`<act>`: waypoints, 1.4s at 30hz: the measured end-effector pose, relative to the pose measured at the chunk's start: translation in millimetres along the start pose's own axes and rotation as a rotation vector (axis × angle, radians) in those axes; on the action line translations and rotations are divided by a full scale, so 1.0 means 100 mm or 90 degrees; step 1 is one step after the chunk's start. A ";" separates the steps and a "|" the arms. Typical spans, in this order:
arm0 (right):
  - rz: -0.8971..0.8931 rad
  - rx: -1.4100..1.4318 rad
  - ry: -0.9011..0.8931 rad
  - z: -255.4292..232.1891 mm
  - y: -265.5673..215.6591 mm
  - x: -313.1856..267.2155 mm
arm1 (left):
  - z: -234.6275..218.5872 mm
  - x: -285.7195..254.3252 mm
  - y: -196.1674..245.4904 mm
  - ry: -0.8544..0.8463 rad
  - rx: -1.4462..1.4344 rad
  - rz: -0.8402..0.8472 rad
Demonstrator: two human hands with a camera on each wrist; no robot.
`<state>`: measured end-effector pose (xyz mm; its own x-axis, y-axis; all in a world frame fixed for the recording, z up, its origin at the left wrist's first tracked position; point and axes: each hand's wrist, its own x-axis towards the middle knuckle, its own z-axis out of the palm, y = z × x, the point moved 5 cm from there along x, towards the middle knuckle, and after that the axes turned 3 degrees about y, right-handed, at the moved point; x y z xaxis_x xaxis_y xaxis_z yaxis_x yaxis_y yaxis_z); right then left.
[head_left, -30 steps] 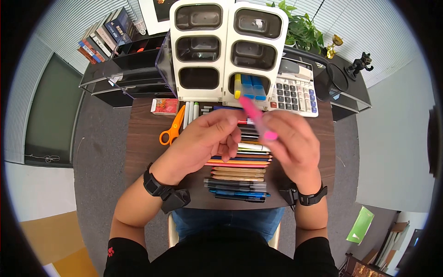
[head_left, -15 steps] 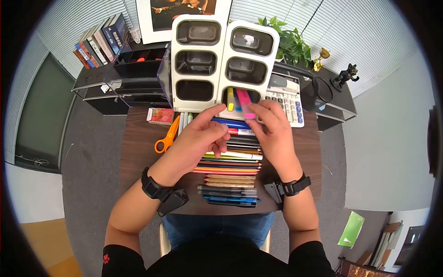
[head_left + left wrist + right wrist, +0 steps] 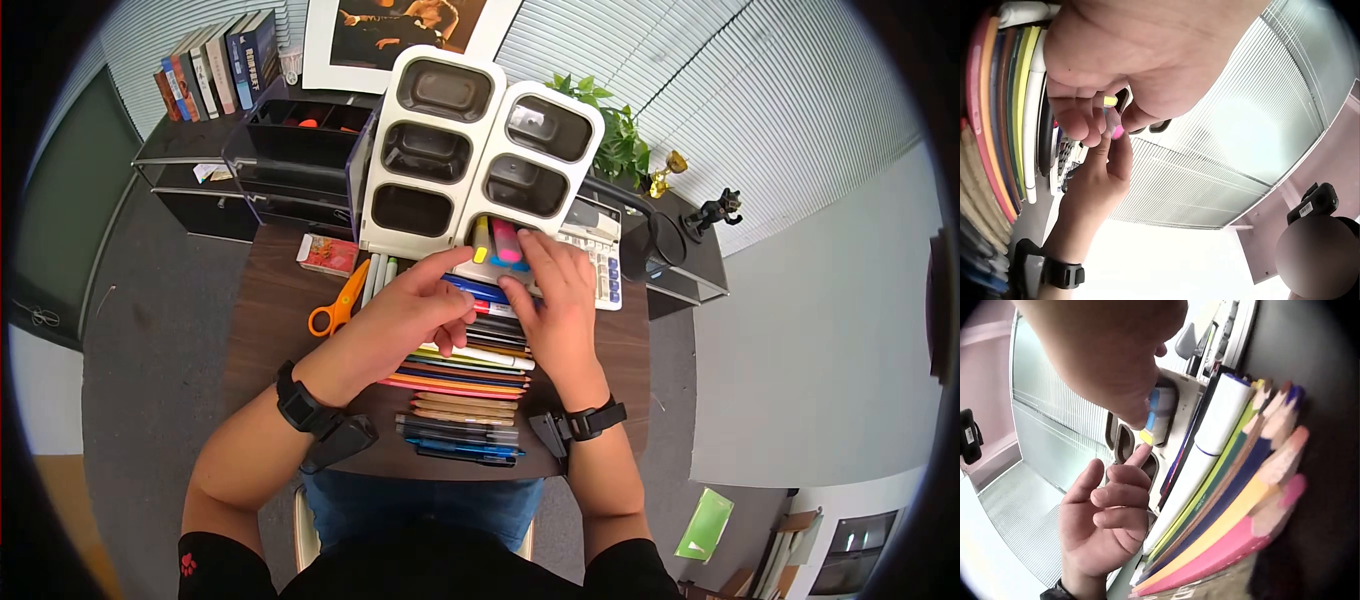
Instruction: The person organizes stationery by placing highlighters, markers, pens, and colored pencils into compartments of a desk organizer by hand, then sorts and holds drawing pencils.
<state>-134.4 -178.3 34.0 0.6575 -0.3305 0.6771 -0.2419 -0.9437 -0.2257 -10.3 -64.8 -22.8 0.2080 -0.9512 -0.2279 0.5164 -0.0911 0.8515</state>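
In the head view, a pink highlighter (image 3: 505, 240) lies in the lower right compartment of a white organizer (image 3: 480, 190), over blue highlighters (image 3: 520, 266). My right hand (image 3: 560, 300) holds it with thumb and fingers near its end; the left wrist view shows the pink end (image 3: 1117, 131) between them. A yellow highlighter (image 3: 481, 240) stands at the compartment's left side. My left hand (image 3: 405, 315) holds nothing; its index fingertip is right at the yellow end, and its other fingers curl loosely. In the right wrist view the right hand hides the pink highlighter.
Pens and coloured pencils (image 3: 465, 380) lie in rows below the hands. Orange scissors (image 3: 341, 302), a small red box (image 3: 328, 254) and upright-lying markers (image 3: 379, 272) are to the left. A calculator (image 3: 608, 275) and black mesh cup (image 3: 655, 245) stand to the right.
My right hand has carried the pink highlighter forward and down into the compartment with the yellow and blue ones. The left hand stays in front of the organizer, its index fingertip now at the yellow highlighter.
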 end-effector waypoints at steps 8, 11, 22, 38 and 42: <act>-0.027 0.021 -0.011 -0.03 0.03 -0.03 | -0.02 0.02 -0.01 -0.005 -0.006 0.028; 0.025 0.086 0.063 -0.17 0.16 -0.10 | -0.07 0.02 0.07 0.048 -0.025 0.099; 0.017 0.457 -0.590 -0.28 -0.14 -0.52 | -0.13 0.01 0.24 0.010 -0.153 0.173; -0.009 -0.008 -0.520 -0.48 -0.76 -1.02 | -0.05 -0.09 0.32 0.034 -0.276 0.096; 0.011 -0.010 -0.516 -0.49 -0.77 -1.02 | -0.09 -0.09 0.32 0.040 -0.233 0.113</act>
<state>-218.3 -70.7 16.8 0.9647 -0.2595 -0.0459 -0.2632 -0.9398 -0.2181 11.6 -56.9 1.9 0.3650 -0.9218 -0.1305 0.7274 0.1948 0.6580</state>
